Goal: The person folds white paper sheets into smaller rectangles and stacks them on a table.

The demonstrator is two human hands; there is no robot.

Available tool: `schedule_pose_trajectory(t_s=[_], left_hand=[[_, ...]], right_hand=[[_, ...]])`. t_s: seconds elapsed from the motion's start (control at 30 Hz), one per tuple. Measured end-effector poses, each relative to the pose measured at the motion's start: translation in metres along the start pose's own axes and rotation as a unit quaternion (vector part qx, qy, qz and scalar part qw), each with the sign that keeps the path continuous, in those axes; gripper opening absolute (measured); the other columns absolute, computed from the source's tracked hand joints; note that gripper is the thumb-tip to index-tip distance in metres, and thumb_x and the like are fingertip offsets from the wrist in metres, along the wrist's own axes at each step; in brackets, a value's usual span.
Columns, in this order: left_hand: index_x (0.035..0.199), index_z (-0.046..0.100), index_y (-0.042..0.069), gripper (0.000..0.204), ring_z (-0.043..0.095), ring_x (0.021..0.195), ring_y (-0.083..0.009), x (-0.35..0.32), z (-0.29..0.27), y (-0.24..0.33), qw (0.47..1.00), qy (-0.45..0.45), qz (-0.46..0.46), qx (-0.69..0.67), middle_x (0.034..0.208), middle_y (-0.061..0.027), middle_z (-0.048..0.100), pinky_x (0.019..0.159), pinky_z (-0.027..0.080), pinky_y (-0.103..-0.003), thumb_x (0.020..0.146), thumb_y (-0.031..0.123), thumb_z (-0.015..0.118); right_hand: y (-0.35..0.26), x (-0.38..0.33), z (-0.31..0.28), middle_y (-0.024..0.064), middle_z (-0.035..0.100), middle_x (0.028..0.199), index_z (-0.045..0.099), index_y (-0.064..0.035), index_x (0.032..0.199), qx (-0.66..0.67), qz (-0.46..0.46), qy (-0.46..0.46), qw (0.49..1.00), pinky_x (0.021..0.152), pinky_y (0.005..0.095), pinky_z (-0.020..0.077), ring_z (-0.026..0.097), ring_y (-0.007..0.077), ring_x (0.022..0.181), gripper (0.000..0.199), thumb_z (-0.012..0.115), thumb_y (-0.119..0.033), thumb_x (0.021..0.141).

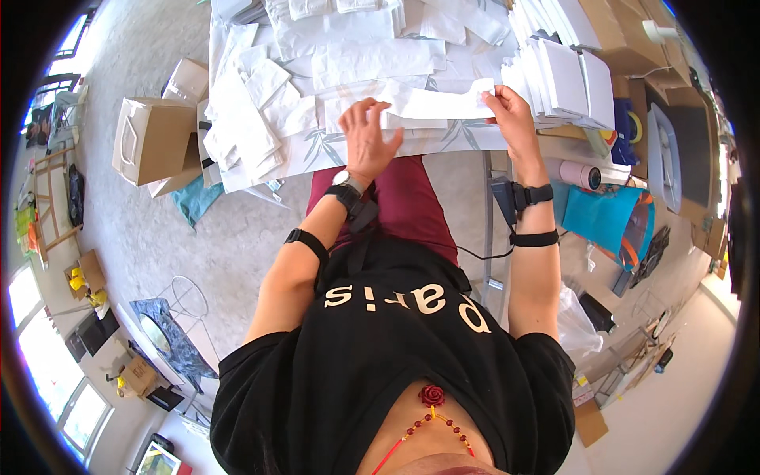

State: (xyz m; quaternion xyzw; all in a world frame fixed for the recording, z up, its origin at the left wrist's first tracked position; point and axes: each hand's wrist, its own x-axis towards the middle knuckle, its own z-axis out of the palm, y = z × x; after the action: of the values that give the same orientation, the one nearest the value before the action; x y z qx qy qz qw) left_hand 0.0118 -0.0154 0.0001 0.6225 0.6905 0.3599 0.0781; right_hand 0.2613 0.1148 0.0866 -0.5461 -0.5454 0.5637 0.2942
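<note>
A long strip of white paper (443,106) lies across the near edge of the table, its right end lifted a little. My right hand (513,119) pinches that right end between thumb and fingers. My left hand (368,138) is beside the strip's left end with its fingers apart, holding nothing; whether its fingertips touch the paper I cannot tell. Flat white paper pieces (372,63) lie in rows beyond the strip. More are heaped in a loose pile (245,119) at the table's left side.
Stacks of white folded paper (558,79) stand on the table's right, near a pink bottle (580,174) and a roll of yellow tape (634,127). Cardboard boxes (154,138) sit left of the table. A turquoise bag (606,222) is at the right.
</note>
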Motion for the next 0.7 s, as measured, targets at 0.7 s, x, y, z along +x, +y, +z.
schedule_pose_trajectory(t_s=[0.7], left_hand=[[0.102,0.071,0.014,0.019,0.06,0.106,-0.0253,-0.009,0.03,0.003,0.997,0.005,0.073,0.029,0.109,-0.0026,0.067,0.098,0.04,-0.045,0.084,0.012,0.078]], right_hand=[[0.099,0.032,-0.019,0.0169,0.075,0.093,0.07,-0.0002,0.112,-0.299,-0.077,0.183,0.933,0.079,0.0421,0.0551,0.072,0.032,0.085,0.028,0.068,-0.02,0.093]])
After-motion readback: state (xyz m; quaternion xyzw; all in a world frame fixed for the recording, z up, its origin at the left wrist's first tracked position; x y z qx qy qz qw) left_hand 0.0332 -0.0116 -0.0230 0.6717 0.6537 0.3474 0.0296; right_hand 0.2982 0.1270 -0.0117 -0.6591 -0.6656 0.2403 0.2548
